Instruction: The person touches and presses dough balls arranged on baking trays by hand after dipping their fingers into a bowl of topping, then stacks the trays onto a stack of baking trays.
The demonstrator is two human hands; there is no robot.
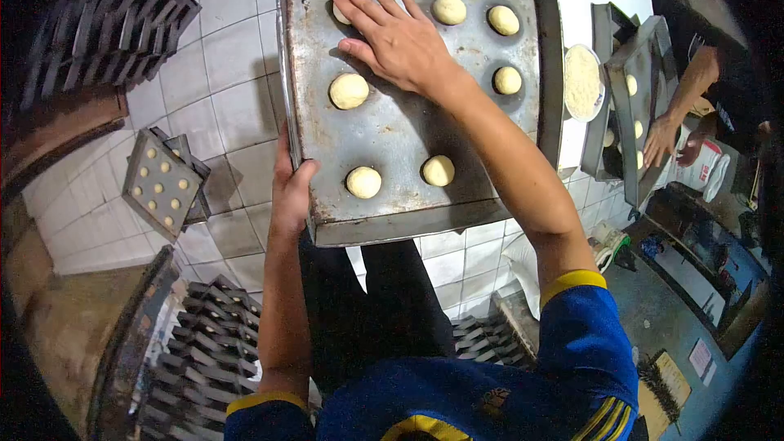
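My left hand (291, 192) grips the left wall of a deep metal baking tray (392, 143), with the thumb over the rim. Inside the tray, several round pale dough balls (349, 91) sit apart from each other. My right hand (398, 39) lies palm down over the upper left of the tray, fingers spread. Its fingertips partly cover one dough ball (337, 14); whether they press on it I cannot tell. Two more dough balls (438, 170) rest near the tray's front wall.
A bowl of pale crumbly material (582, 82) stands right of the tray. Beyond it, another person's hand (663, 139) is at a tilted tray (653, 57) with dough balls. Stacked trays (106, 24) rise at upper left. A dough-filled tray (166, 181) and another stack (204, 351) are lower left.
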